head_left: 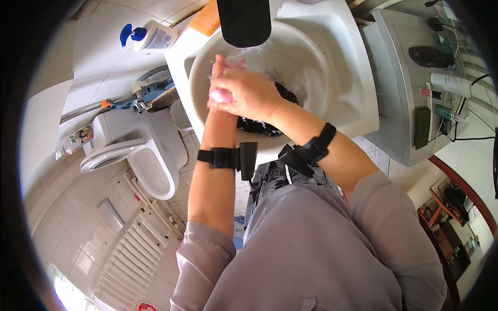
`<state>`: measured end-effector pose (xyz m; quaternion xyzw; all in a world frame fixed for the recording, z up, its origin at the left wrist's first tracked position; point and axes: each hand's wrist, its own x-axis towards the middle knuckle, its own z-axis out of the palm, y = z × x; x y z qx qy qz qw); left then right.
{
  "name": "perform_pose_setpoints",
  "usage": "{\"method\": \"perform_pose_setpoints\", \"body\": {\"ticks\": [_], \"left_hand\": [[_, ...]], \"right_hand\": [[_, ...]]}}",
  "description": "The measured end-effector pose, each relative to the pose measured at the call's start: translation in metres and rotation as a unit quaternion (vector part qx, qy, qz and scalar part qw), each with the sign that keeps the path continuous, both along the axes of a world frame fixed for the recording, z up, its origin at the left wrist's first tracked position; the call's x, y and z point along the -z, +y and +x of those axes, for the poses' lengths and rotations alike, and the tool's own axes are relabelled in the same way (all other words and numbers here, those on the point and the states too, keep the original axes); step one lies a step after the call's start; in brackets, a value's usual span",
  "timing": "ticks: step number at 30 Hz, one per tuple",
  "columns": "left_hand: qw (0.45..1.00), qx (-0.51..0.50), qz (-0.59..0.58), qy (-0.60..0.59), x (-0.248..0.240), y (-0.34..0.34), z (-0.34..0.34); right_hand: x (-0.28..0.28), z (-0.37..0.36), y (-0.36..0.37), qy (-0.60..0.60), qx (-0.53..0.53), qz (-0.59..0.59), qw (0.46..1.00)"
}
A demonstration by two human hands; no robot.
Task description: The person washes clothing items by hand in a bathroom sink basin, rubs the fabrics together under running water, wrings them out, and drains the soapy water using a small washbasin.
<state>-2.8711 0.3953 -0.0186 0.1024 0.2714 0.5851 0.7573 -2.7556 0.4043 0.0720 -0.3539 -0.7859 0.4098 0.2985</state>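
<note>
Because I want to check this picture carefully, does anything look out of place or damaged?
Nothing looks plainly spilled or damaged. Perhaps odd are the boxy black devices strapped to both forearms, which seem unusual to wear at a sink.

White washbasin: black bunched cloth in bowl; orange block at back-left rim. Grey cabinet, right: black oval object, white cylinder on top.
</note>
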Motion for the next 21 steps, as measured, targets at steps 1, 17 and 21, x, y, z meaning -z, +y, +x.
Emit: {"method": "perform_pose_setpoints", "body": {"ticks": [1,17,21], "left_hand": [[0.997,-0.040,-0.006,0.070,-0.005,-0.004,0.008],[0.609,0.271,-0.037,0.745,0.008,-0.014,-0.011],[0.979,-0.010,-0.171,0.107,0.011,0.000,-0.010]], "right_hand": [[0.001,0.002,0.002,-0.023,0.035,0.010,0.999],[0.100,0.057,0.037,-0.317,0.151,-0.039,0.935],[0.076,0.036,0.050,-0.060,0.168,-0.314,0.933]]}}
